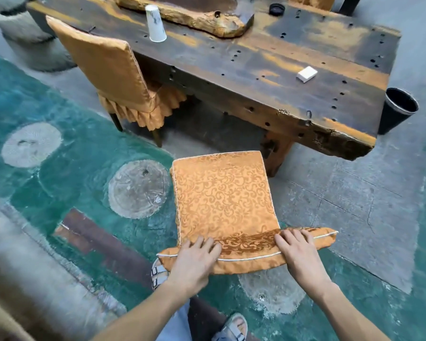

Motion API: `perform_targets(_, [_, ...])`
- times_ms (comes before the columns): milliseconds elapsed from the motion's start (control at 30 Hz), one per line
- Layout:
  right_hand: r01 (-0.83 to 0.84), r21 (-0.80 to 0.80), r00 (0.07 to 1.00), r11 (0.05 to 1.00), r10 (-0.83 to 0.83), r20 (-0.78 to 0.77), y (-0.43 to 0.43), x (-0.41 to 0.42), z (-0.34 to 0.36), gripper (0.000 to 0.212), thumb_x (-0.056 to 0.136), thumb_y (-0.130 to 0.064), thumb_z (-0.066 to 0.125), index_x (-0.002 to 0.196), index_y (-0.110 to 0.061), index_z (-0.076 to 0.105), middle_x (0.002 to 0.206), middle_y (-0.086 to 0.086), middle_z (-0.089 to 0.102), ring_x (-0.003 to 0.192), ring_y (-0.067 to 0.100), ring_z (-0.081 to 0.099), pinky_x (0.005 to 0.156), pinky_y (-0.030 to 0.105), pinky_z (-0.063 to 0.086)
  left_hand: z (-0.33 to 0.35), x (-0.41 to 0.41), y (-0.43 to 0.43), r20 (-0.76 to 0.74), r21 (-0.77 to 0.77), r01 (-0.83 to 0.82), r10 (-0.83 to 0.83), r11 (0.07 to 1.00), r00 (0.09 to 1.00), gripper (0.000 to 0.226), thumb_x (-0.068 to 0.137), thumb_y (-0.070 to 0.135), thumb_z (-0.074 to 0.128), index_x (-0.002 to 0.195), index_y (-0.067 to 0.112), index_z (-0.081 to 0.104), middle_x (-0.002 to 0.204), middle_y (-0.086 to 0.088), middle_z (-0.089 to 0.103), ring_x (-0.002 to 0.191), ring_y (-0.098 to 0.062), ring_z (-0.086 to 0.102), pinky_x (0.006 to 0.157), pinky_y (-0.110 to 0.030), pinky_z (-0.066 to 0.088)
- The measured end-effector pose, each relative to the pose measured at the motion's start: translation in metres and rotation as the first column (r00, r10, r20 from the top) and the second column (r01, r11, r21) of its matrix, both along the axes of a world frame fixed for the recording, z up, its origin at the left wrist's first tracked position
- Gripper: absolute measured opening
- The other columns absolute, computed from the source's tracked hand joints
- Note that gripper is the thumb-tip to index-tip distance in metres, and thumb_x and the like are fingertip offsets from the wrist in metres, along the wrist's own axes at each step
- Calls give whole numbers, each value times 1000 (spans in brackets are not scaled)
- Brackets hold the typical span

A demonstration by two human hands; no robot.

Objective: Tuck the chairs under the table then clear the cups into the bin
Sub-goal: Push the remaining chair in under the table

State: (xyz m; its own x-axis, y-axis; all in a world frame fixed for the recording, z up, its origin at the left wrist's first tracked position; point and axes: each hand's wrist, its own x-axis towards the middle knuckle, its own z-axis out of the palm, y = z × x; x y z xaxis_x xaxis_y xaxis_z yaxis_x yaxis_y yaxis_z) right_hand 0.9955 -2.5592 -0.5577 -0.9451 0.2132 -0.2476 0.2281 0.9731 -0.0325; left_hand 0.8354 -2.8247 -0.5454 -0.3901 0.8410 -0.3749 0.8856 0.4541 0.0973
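A chair in an orange patterned cover (221,193) stands in front of me, its seat just short of the dark wooden table (268,67). My left hand (194,260) and my right hand (296,251) both grip the top of its backrest. A second orange-covered chair (108,67) stands at the table's left side, its seat partly under the top. A white paper cup (155,23) stands upside down on the far part of the table. A black bin (396,109) stands on the floor by the table's right end.
A small white box (306,74) and a black round lid (276,9) lie on the table, along with a rough wooden slab (194,16). The floor is grey paving and teal painted areas with round stone discs (138,189). My sandalled feet (231,326) are below.
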Motion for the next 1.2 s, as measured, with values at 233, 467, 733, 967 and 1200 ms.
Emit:
perform_targets(233, [30, 44, 999, 999, -29, -23, -2, -58, 9, 68, 50, 4, 62, 113, -21, 56, 100, 1, 56, 95, 31, 56, 88, 44, 40, 1, -55, 5, -56, 76, 35, -30, 996, 998, 71, 42, 20, 81, 108, 17, 55, 94, -1, 62, 85, -26, 61, 58, -36, 50])
perform_targets(467, [100, 76, 995, 992, -97, -33, 18, -146, 16, 48, 76, -1, 63, 119, -20, 57, 105, 2, 58, 103, 30, 55, 100, 42, 37, 12, -142, 44, -142, 34, -40, 44, 999, 989, 64, 50, 17, 81, 110, 21, 58, 94, -2, 60, 87, -29, 57, 63, -38, 42])
perform_targets(733, [211, 70, 976, 975, -207, -62, 31, -238, 16, 40, 89, -5, 56, 125, -23, 49, 116, 0, 56, 114, 28, 50, 107, 39, 31, 12, -244, 85, -244, 53, -135, 144, 989, 959, 55, 77, 1, 61, 127, 23, 55, 111, -5, 56, 101, -31, 49, 74, -41, 30])
perform_targets(967, [302, 74, 949, 950, -293, -117, 39, -292, 9, 37, 84, 1, 58, 115, -20, 54, 107, 3, 60, 104, 30, 52, 103, 42, 36, 2, -324, 113, -282, 97, -60, 86, 993, 956, 60, 78, -1, 61, 131, 26, 52, 111, -5, 54, 102, -31, 47, 78, -43, 32])
perform_targets(1200, [386, 85, 917, 918, -372, -147, 42, -356, 7, 35, 80, 1, 66, 105, -18, 52, 99, 4, 60, 97, 30, 51, 96, 42, 37, -2, -406, 142, -316, 115, -26, 62, 993, 947, 59, 77, -2, 64, 127, 28, 50, 114, -6, 52, 109, -32, 45, 88, -49, 34])
